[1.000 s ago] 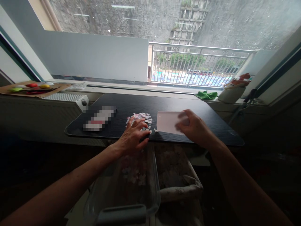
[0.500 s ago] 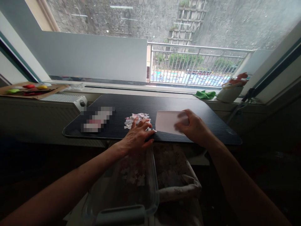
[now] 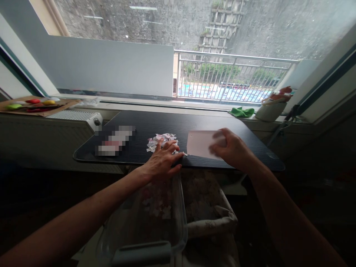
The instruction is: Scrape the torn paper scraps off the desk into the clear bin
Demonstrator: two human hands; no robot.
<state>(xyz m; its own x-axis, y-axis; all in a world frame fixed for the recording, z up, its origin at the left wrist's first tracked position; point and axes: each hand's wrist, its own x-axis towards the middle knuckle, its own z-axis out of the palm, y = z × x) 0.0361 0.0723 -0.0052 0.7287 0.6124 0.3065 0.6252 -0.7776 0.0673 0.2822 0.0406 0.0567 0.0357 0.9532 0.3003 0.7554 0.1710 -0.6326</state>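
Observation:
My left hand [image 3: 164, 160] rests with spread fingers on the near side of a heap of small white and pink paper scraps [image 3: 164, 136]. One loose scrap [image 3: 185, 154] lies just beyond the thumb side. My right hand [image 3: 229, 148] grips the right end of a pale flat rectangular sheet [image 3: 200, 142], with a small hole near its far left corner. Its fingers are slightly blurred. The sheet lies at or just above the dark tabletop [image 3: 155, 120]. Below my left hand, a clear plastic bin [image 3: 182, 207] holds more scraps.
At the table's left is a pixelated item [image 3: 114, 142]. A radiator [image 3: 75, 118] stands beyond it, under a cardboard piece [image 3: 36, 107] with colourful things. On the windowsill are a green cloth [image 3: 241, 112] and a pale container [image 3: 270, 110]. A fabric-covered seat [image 3: 205, 200] stands beside the bin.
My right hand has shifted slightly right with the pale sheet, widening the gap to the heap. My left hand has stayed in place.

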